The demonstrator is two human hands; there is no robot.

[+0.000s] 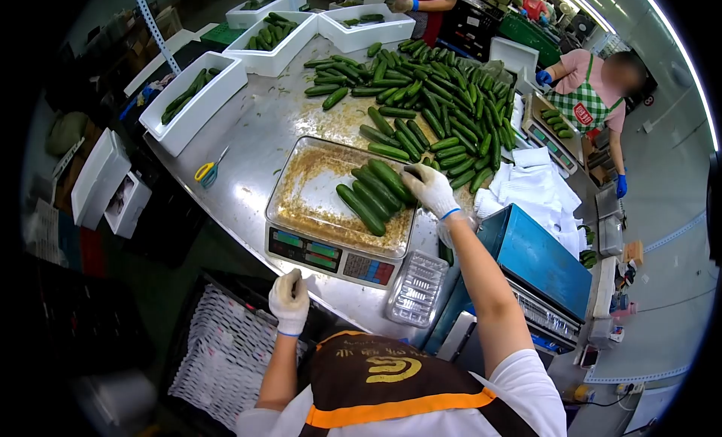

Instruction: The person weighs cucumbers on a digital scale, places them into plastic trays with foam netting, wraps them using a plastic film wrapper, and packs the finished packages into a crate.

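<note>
Cucumbers (372, 199) are laid toward three o'clock on the scale tray (307, 187), touched there by the right hand (430, 189), whose grip cannot be told; at seven o'clock the left hand (289, 301) is held apart, curled.

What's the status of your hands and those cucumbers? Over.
Right hand at the ends of cucumbers on the scale. Left hand loosely curled near the scale's front. Clear plastic container beside the scale; no obvious obstruction.
</note>
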